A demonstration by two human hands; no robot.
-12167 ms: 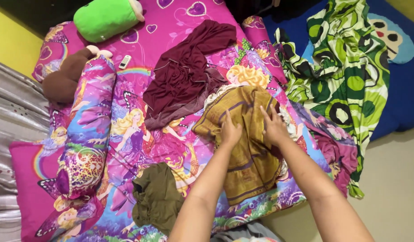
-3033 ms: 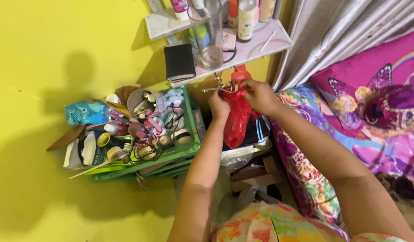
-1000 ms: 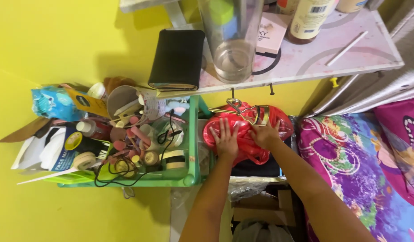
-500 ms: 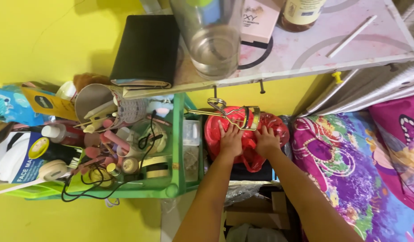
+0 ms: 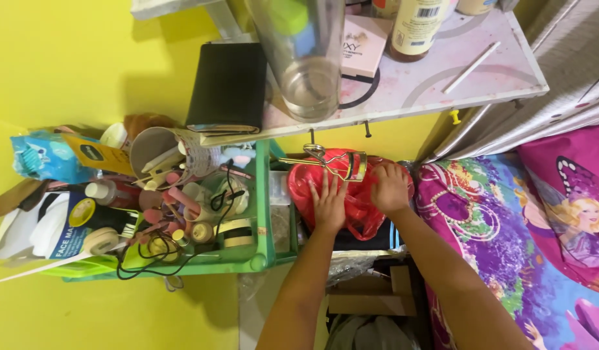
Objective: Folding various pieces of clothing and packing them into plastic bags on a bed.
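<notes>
Fingers (image 5: 325, 188) flat on red plastic bag (image 5: 361, 210) — blue packet (image 5: 37, 159) left

Shelf (image 5: 435, 84): white, marbled.
On it: black wallet (image 5: 228, 84) at left edge, clear glass (image 5: 303, 58) mid-front, white stick (image 5: 471, 58) toward right edge.

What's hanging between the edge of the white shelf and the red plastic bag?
In the head view, a gold eyelash curler hangs from a hook under the white shelf, just above the red plastic bag that both hands rest on.
</notes>
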